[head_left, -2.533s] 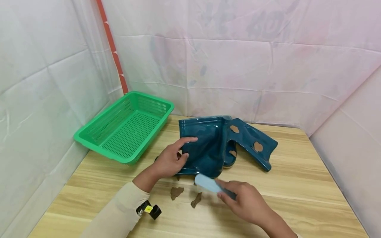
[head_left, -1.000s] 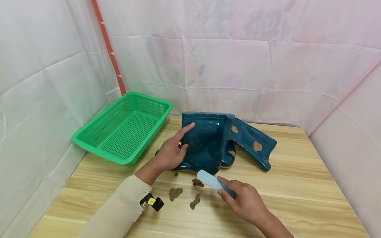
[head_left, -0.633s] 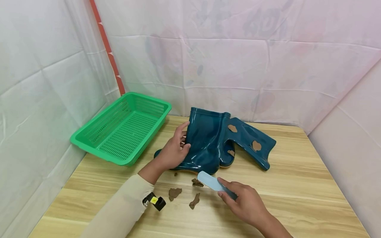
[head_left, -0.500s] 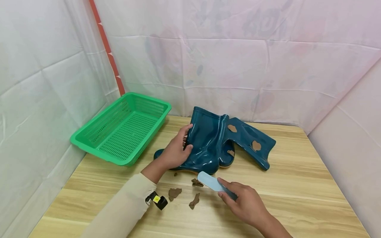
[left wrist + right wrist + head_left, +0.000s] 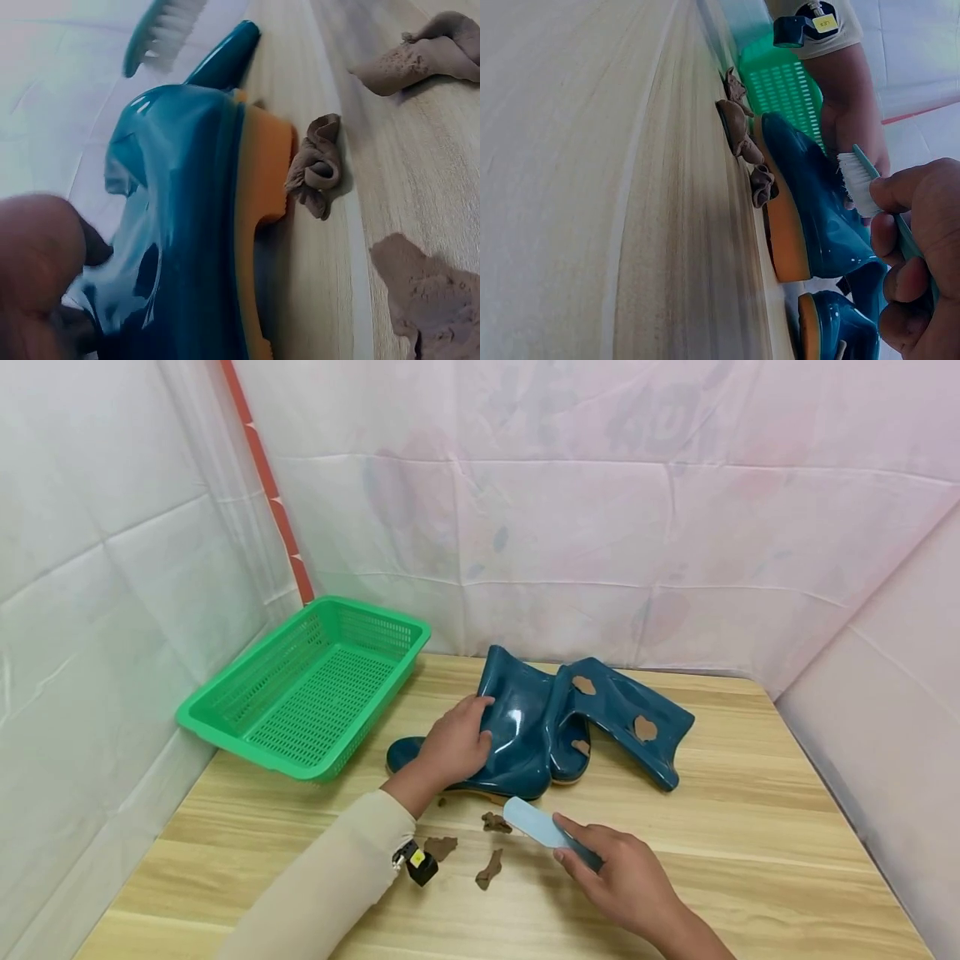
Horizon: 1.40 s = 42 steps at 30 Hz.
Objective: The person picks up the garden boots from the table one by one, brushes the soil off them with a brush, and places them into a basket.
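A glossy dark teal rubber boot [image 5: 517,718] stands at mid-table, toe to the left, its limp shaft leaning back. My left hand [image 5: 456,745] grips it around the front of the shaft above the foot. Its orange sole [image 5: 264,157] shows in the left wrist view. In my right hand [image 5: 622,877] is a scrubbing brush [image 5: 534,822], pale back up, held by the handle just in front of the boot's heel. White bristles [image 5: 857,184] show in the right wrist view. Brown mud-like pieces, including a curled one [image 5: 497,822] and a flat one [image 5: 441,847], lie before the boot.
A second teal boot [image 5: 615,697] lies behind to the right, its shaft folded over, with several brown patches on it. At the left stands a green perforated basket [image 5: 255,753]. White cloth walls [image 5: 555,527] enclose the wooden table [image 5: 750,827].
The boot's shaft has turned and sunk lower. My left hand, with its index finger stretched along the shaft before, now wraps around it. The brush, blurred earlier, holds nearly still by the heel.
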Tool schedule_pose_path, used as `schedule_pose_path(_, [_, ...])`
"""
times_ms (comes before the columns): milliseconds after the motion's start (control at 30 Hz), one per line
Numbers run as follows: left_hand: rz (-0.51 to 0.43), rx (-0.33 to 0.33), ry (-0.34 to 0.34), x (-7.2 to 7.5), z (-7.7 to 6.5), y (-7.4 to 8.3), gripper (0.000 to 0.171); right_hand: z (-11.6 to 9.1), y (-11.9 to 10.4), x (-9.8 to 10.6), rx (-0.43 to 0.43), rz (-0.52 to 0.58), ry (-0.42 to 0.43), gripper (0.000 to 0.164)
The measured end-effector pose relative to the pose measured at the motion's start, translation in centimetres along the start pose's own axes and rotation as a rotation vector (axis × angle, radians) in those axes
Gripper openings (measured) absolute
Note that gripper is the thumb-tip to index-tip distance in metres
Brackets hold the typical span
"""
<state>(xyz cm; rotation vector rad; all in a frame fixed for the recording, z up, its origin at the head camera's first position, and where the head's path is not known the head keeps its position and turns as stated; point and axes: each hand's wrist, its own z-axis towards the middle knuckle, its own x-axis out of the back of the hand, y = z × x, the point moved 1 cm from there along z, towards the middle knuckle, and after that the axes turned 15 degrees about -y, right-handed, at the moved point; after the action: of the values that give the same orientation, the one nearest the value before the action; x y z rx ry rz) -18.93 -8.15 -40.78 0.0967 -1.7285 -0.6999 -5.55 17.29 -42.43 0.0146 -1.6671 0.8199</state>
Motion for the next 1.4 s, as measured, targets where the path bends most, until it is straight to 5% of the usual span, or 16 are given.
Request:
schedule_pose_path(133, [0.181, 0.004, 0.065, 0.0, 0.2, 1.1, 0.048, -0.2, 0.0, 0.0, -0.016, -0.008, -0.001, 0.045])
schedule_pose_path(267, [0.244, -0.066, 0.064, 0.1, 0.5, 3.0, 0.049, -0.5, -0.1, 0.0, -0.039, -0.015, -0.011, 0.044])
schedule_pose_path(433, [0.293, -0.115, -0.081, -0.5, 1.1, 5.3, 0.054, -0.9, -0.1, -0.1, -0.042, -0.020, -0.010, 0.044])
schedule_pose_path(600, [0.369, -0.082, -0.194, -1.4, 1.6, 6.7, 0.059, -0.9, 0.0, -0.3, -0.016, -0.018, 0.004, 0.042])
schedule_pose_path(1400, [0.291, 0.030, -0.184, -2.1, 3.4, 8.8, 0.043, -1.1, 0.0, -0.9, -0.012, -0.034, 0.008, 0.041])
